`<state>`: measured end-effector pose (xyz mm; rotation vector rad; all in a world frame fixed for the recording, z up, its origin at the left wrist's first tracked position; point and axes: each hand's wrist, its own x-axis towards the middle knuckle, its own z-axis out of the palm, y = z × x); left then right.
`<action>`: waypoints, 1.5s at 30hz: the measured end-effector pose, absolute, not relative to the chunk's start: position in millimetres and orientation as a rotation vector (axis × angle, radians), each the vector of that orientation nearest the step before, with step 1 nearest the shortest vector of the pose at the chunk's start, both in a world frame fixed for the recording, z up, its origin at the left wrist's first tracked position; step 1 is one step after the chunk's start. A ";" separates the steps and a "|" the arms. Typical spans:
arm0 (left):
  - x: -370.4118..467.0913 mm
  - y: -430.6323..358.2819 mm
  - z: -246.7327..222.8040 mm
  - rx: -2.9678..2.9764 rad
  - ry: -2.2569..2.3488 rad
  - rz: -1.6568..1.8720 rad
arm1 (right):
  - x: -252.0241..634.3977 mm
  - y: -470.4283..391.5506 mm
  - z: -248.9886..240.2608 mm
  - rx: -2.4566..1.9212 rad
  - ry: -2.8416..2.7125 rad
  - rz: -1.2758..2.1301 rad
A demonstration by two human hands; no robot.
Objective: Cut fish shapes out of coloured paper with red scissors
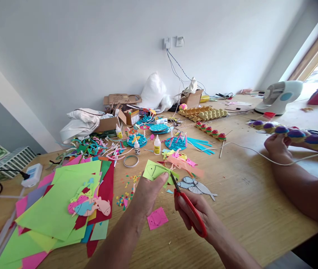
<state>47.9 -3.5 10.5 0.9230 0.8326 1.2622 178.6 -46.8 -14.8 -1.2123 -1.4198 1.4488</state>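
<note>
A green paper piece (153, 169) with a fish drawn on it is pinched in my left hand (154, 190), thumb on top. My right hand (196, 211) is closed around the handles of red scissors (194, 215), whose dark blades meet the paper's right edge. Below my left hand lies a pink paper square (157, 218) with a fish outline. Several grey paper fish (199, 186) rest just right of the blades. Cut paper fish in pink, blue and green (87, 203) sit on a stack of coloured sheets (55, 205) at the left.
Glue bottles (157, 145), a tape roll (130, 161) and blue decorated discs (160, 129) stand beyond my hands on the wooden table (243, 194). At the right, another person's hand (278, 145) touches a painted egg-carton strip (296, 135). A white cable crosses there; a fan (279, 98) stands behind.
</note>
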 end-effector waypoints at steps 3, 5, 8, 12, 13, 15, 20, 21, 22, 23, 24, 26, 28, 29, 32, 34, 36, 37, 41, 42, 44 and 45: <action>48.1 -3.8 10.3 0.948 0.851 1.255 | 178.8 -47.2 -14.2 -1.213 -1.441 1.439; 48.5 -4.3 11.2 0.952 0.872 1.255 | 179.2 -47.8 -13.6 -1.211 -1.465 1.425; 49.1 -5.2 13.0 0.928 0.881 1.256 | 179.4 -48.6 -12.8 -1.210 -1.487 1.408; 49.9 -5.5 14.2 0.881 0.870 1.260 | 179.2 -48.9 -13.4 -1.213 -1.483 1.409; 50.1 -5.5 14.4 0.871 0.869 1.263 | 179.3 -48.9 -13.9 -1.214 -1.481 1.412; 50.6 -5.4 14.6 0.859 0.871 1.266 | 179.5 -48.7 -15.2 -1.213 -1.484 1.410; 51.1 -5.9 15.0 0.862 0.883 1.260 | 180.5 -48.2 -18.3 -1.208 -1.490 1.392; 51.2 -6.0 15.0 0.862 0.880 1.262 | 180.6 -48.1 -18.8 -1.206 -1.486 1.395; 51.2 -6.1 14.9 0.863 0.878 1.264 | 180.8 -48.1 -19.2 -1.203 -1.482 1.398; 51.3 -6.2 14.9 0.864 0.876 1.264 | 181.0 -48.1 -19.8 -1.198 -1.480 1.400; 51.4 -6.2 14.8 0.866 0.876 1.264 | 181.2 -48.1 -20.4 -1.194 -1.480 1.400; 51.7 -6.3 14.6 0.872 0.878 1.261 | 181.8 -48.1 -21.7 -1.180 -1.483 1.402; 51.8 -6.5 14.3 0.881 0.887 1.259 | 182.4 -48.2 -23.1 -1.162 -1.480 1.412; 51.7 -6.6 14.2 0.890 0.894 1.259 | 182.8 -48.2 -23.7 -1.155 -1.477 1.416; 51.0 -6.8 14.1 0.927 0.899 1.259 | 184.2 -48.2 -25.0 -1.144 -1.480 1.422; 49.8 -6.7 14.5 0.955 0.887 1.245 | 185.7 -48.6 -25.1 -1.149 -1.488 1.428; 47.9 -6.4 15.3 0.987 0.887 1.221 | 187.5 -49.2 -24.8 -1.156 -1.495 1.444; 46.8 -6.0 15.9 1.007 0.893 1.202 | 188.5 -49.7 -24.4 -1.159 -1.498 1.451; 41.9 -4.2 18.9 1.063 0.933 1.122 | 192.2 -51.5 -21.9 -1.178 -1.522 1.455; 40.8 -3.8 19.6 1.071 0.940 1.105 | 192.9 -51.9 -21.0 -1.187 -1.528 1.456; 38.9 -2.9 20.2 1.093 0.944 1.080 | 194.1 -52.6 -19.3 -1.198 -1.540 1.458; 38.0 -2.5 20.0 1.108 0.936 1.068 | 194.7 -53.0 -18.5 -1.199 -1.545 1.458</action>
